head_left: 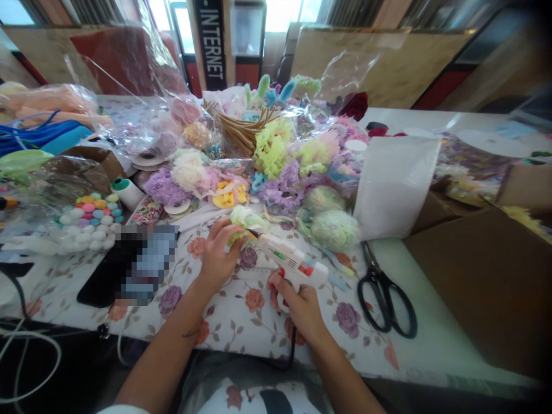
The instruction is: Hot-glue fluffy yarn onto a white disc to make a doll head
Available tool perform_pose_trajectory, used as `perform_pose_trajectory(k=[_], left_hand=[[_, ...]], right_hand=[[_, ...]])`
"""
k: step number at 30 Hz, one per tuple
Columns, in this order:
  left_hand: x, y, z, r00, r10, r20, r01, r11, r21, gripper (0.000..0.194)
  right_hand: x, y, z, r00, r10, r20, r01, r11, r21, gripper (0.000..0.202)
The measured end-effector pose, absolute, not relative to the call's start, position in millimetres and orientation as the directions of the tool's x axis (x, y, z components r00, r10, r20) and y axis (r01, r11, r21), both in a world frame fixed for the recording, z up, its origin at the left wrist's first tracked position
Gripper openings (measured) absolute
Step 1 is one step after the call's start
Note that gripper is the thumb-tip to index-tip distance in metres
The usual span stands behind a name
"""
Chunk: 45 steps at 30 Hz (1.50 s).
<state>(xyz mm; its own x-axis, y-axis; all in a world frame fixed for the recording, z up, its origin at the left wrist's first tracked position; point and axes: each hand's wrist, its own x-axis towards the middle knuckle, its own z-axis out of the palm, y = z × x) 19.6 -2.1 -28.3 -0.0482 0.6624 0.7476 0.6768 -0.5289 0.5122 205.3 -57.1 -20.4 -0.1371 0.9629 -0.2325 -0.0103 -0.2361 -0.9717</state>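
In the middle of the head view, my right hand (pixel 295 296) is wrapped round the handle of a white hot glue gun (pixel 284 256), a finger at its trigger. The dark nozzle points left. Just beyond that tip, my left hand (pixel 219 253) pinches a small pale green and white ruffled piece (pixel 245 217); whether the nozzle touches it I cannot tell. A dark cord drops from the gun's handle. Under both hands lies a flowered tablecloth (pixel 172 322). Part of a clear ruler (pixel 259 270) shows behind the gun.
Black-handled scissors (pixel 383 299) lie to the right, beside a large cardboard box (pixel 478 276) and a white packet (pixel 397 184). Behind the hands are heaps of pastel yarn (pixel 280 192). To the left sit phones (pixel 129 267), colourful pompoms (pixel 92 215) and a thread spool (pixel 128 194).
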Motion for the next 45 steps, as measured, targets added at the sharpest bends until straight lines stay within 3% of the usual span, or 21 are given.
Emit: perform_pose_trajectory(k=[12,20,45], left_hand=[[18,-3,-28,-0.068,0.673,0.736,0.685,-0.505,0.525,0.009],[19,-2,-27,-0.060,0.666,0.743,0.675,-0.521,0.522,0.010],[21,-4,-27,-0.028,0.672,0.740,0.692,-0.522,0.499,0.009]], right_hand=[[205,-57,-32,-0.104,0.970,-0.221,0.025,-0.219,-0.975,0.040],[204,-57,-26,-0.109,0.970,-0.218,-0.013,-0.220,-0.975,0.032],[205,-56,-33,-0.094,0.980,-0.177,0.003,-0.177,-0.984,0.038]])
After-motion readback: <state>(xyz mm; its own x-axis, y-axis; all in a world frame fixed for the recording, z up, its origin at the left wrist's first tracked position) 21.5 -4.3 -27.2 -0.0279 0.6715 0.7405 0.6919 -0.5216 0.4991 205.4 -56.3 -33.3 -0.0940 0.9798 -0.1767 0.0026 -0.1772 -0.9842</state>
